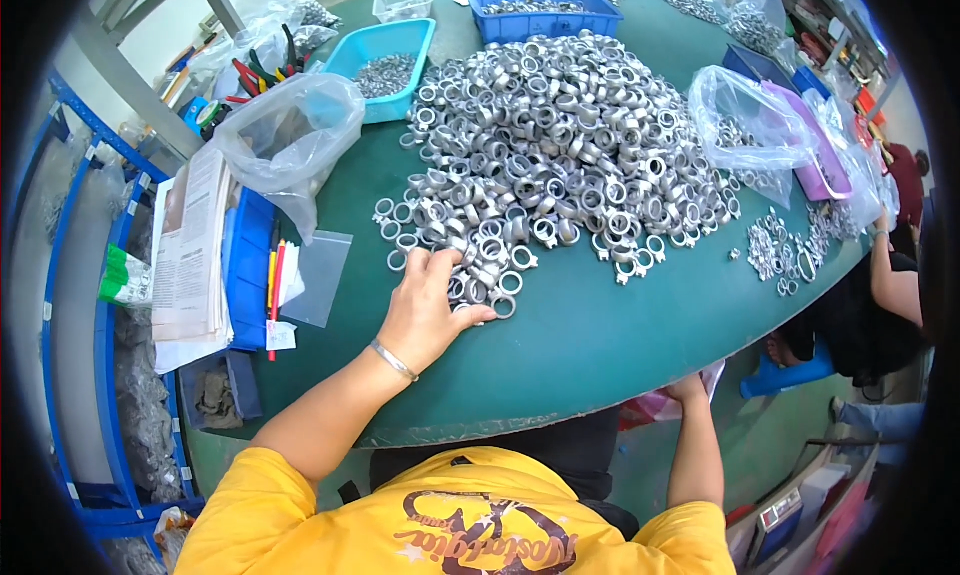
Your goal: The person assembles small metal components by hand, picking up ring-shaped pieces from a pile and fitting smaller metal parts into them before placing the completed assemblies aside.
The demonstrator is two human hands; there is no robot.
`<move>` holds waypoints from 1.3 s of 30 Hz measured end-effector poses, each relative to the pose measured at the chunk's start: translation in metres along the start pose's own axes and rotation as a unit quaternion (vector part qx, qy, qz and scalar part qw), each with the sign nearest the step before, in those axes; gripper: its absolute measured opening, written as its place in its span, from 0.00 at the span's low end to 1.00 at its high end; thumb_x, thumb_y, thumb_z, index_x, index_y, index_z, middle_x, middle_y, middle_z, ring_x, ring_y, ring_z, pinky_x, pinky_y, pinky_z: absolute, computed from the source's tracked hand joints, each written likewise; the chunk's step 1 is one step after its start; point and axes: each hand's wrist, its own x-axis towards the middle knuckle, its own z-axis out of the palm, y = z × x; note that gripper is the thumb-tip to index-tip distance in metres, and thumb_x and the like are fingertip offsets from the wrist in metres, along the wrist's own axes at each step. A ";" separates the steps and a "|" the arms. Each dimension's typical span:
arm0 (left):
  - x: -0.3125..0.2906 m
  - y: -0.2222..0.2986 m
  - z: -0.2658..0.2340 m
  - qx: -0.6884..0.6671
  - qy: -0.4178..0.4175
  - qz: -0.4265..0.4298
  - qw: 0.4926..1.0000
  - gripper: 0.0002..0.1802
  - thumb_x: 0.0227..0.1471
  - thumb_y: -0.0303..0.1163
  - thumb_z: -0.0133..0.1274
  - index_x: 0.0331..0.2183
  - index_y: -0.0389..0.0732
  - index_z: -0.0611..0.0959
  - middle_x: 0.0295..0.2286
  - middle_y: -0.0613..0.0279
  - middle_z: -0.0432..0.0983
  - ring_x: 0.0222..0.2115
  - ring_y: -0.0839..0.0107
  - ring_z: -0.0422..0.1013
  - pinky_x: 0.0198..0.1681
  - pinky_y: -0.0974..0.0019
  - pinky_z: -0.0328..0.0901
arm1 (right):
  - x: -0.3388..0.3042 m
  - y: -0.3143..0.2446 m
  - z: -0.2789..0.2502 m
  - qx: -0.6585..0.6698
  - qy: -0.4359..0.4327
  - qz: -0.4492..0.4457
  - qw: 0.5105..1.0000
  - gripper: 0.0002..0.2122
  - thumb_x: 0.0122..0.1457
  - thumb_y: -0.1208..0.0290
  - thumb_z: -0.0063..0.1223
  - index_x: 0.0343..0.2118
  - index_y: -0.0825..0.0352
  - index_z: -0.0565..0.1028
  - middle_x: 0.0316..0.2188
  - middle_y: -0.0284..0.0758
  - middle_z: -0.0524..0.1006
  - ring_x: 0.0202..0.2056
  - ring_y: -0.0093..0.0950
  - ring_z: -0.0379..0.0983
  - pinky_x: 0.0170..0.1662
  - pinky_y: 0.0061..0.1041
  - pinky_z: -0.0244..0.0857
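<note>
A large heap of silver metal rings [560, 135], each with a small lug, covers the middle of the green table [600, 325]. At the heap's near left corner, my left hand [425, 305] curls its fingers and thumb round several rings, palm down against the table. Some of those rings are hidden under the fingers. Below the table's front edge, my right hand [688, 387] is closed at the rim of a pink and white plastic bag [665, 403]. Its fingertips and most of the bag are hidden by the table edge.
A turquoise basin [425, 50] and a blue tray [545, 25] with small metal parts stand behind the heap. Clear plastic bags [290, 135] lie at both sides. Papers [190, 245] lean on a blue bin at left. A person [890, 285] sits at right by smaller part piles [780, 250].
</note>
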 end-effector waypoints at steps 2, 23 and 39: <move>-0.001 0.001 0.002 -0.005 0.012 0.020 1.000 0.34 0.29 0.39 0.68 0.39 0.37 0.71 0.33 0.55 0.63 0.25 0.63 0.68 0.29 0.64 0.66 | 0.003 -0.066 -0.052 0.026 -0.055 0.095 0.994 0.10 0.50 0.75 0.45 0.34 0.70 0.75 0.34 0.47 0.76 0.33 0.41 0.73 0.37 0.33 0.67; -0.048 0.015 0.008 -0.549 -0.183 -0.101 0.809 0.07 0.49 0.19 0.51 0.34 0.34 0.75 0.28 0.65 0.68 0.21 0.82 0.65 0.22 0.80 0.62 | 0.046 -0.309 -0.118 0.463 0.080 -0.047 0.882 0.05 0.46 0.81 0.56 0.28 0.71 0.74 0.28 0.37 0.73 0.27 0.29 0.71 0.30 0.21 0.66; -0.044 0.012 0.002 -0.507 -0.159 0.035 0.846 0.06 0.42 0.18 0.58 0.27 0.33 0.79 0.27 0.63 0.71 0.26 0.79 0.69 0.28 0.79 0.66 | 0.031 -0.327 -0.100 0.467 0.200 -0.115 0.854 0.05 0.52 0.87 0.47 0.31 0.72 0.71 0.31 0.40 0.74 0.30 0.26 0.73 0.34 0.21 0.68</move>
